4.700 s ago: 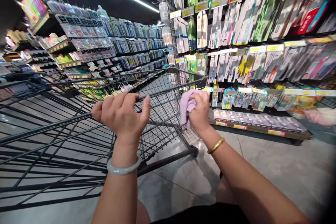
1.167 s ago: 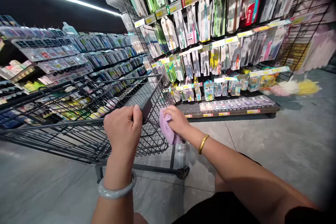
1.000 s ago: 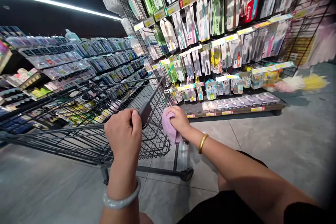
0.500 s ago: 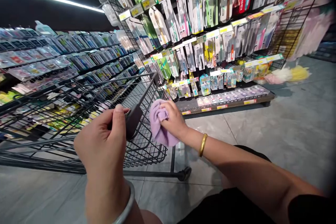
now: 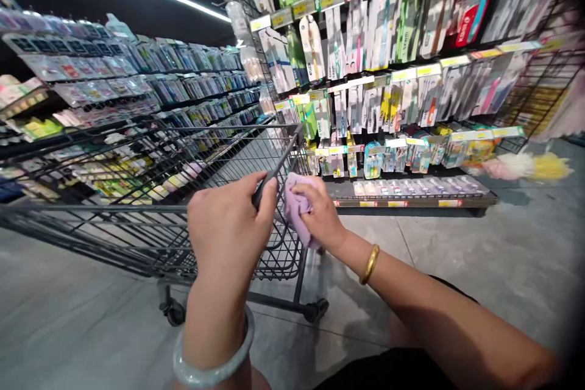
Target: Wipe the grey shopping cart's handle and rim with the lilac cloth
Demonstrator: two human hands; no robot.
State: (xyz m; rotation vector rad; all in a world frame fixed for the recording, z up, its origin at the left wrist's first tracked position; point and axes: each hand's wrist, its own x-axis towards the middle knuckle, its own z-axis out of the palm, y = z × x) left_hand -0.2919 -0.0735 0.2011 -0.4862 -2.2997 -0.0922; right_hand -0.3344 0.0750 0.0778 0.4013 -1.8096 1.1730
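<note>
A dark grey wire shopping cart (image 5: 192, 127) stands in front of me. My left hand (image 5: 233, 213), with a pale bangle at its wrist, is closed around a black piece (image 5: 261, 189) on the cart's end rim, thumb along the top. A crumpled purple cloth (image 5: 297, 219) is bunched in my right hand (image 5: 322, 210), just right of the left one. The cloth lies close against the end of the wire basket; whether it presses on the wires cannot be made out. A gold bangle (image 5: 370, 264) circles my right wrist.
A rack of packaged toothbrushes (image 5: 384, 30) rises ahead and to the right, with a low base shelf (image 5: 411, 201). Another stocked shelf (image 5: 183, 82) runs along the left. Cart wheels (image 5: 315, 309) rest on the grey tiled floor (image 5: 91, 317).
The view has turned left, so the shelves sit further right. My left hand has come nearer the right one and wraps the black piece more fully. My right hand still holds the cloth, now more crumpled.
</note>
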